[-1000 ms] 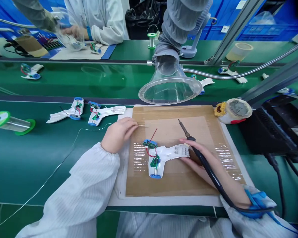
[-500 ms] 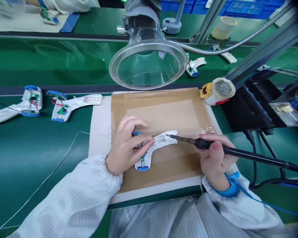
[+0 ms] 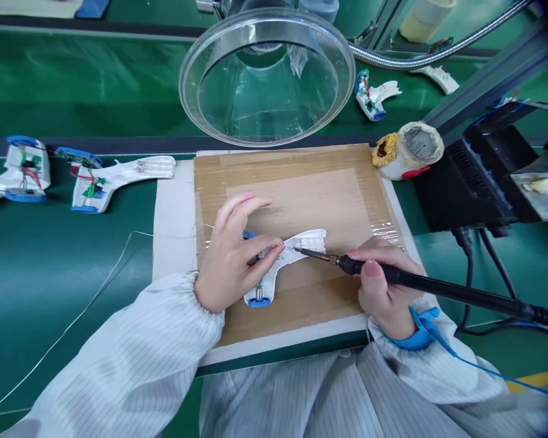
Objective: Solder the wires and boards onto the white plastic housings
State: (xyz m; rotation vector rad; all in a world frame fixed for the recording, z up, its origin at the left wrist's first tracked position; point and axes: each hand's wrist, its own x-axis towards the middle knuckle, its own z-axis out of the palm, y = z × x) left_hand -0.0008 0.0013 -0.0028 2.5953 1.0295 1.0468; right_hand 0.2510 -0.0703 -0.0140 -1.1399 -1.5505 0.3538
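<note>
**Q:** What do the hands hold, seen from the head-worn camera?

**A:** A worker in a striped white cleanroom smock (image 3: 119, 353) leans over the bench. The left hand (image 3: 232, 255), fingers curved, presses on a white plastic housing (image 3: 296, 255). The right hand (image 3: 386, 286) grips a soldering iron (image 3: 415, 283) like a pen.

**Q:** Where is the housing?

**A:** It lies on a taped cardboard mat (image 3: 301, 201), nearer the front edge than the far one, its blue end cap (image 3: 259, 302) facing the worker. The iron's tip (image 3: 296, 249) is on or just above the housing; it is too small to tell which.

**Q:** And around them?

**A:** Two more housings (image 3: 119, 182) lie beyond the mat's left edge on the green worktop (image 3: 64, 103). A thin solder wire (image 3: 95, 304) runs across the worktop toward the mat. A clear fume hood (image 3: 267, 79) hangs past the far edge. A tip-cleaner pot (image 3: 408, 152) sits off the far right corner, beside a black soldering station (image 3: 479, 182). A blue wrist strap (image 3: 420, 331) circles the right wrist.
</note>
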